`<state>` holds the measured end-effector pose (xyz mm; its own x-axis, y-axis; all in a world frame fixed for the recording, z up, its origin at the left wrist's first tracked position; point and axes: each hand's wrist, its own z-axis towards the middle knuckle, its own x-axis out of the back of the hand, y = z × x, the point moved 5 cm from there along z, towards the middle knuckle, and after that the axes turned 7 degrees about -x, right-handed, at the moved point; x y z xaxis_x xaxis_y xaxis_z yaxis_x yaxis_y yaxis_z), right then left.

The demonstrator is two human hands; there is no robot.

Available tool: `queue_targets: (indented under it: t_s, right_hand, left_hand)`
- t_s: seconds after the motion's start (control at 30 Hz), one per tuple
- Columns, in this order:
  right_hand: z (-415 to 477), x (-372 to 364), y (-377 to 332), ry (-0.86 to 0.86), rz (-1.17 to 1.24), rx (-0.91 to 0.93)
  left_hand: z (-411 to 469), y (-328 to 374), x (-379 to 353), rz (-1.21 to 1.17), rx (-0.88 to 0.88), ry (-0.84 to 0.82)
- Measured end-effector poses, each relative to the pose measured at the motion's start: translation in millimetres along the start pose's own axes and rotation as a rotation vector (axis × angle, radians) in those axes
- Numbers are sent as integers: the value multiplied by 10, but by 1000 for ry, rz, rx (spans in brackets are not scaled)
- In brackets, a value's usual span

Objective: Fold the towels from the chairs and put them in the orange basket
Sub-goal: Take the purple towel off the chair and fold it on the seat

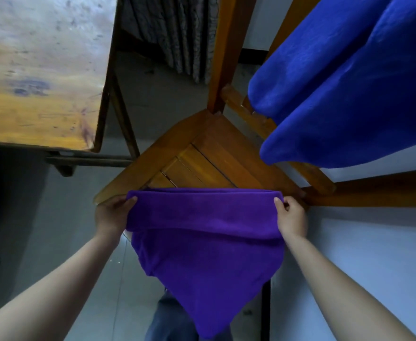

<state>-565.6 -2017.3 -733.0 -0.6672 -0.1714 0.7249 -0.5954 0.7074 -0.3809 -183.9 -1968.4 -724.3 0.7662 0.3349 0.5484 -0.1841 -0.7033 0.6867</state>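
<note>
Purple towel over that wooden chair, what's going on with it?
A person is mid-fold: the left grip and right grip each pinch an upper corner of the purple towel, held stretched over the seat of the wooden chair. Its top is doubled over and the rest hangs to a point. A blue towel hangs over the chair's back. No orange basket is in view.

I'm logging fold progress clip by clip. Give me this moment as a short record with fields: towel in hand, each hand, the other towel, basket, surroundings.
towel in hand: purple towel, a fold across its top, the rest hanging to a point in front of the chair
left hand: pinches the towel's top left corner
right hand: pinches the top right corner
other towel: blue towel, draped over the chair's back, untouched
orange basket: not in view
surroundings: wooden table left of the chair
</note>
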Motion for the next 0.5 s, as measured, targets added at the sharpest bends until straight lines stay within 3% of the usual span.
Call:
queue_targets:
  t_s: [0.1, 0.27, 0.43, 0.5]
  right_hand:
    - [4, -14, -23, 9, -102, 17]
    - [-20, 17, -128, 82, -278, 60]
    - [5, 4, -353, 106, -711, 447]
    - [39, -22, -409, 76, -808, 493]
  left_hand:
    - [81, -53, -4, 114, -20, -24]
    - [159, 4, -24, 368, -220, -98]
    - [168, 182, -132, 687, -484, -235]
    - [182, 216, -181, 859, -567, -307]
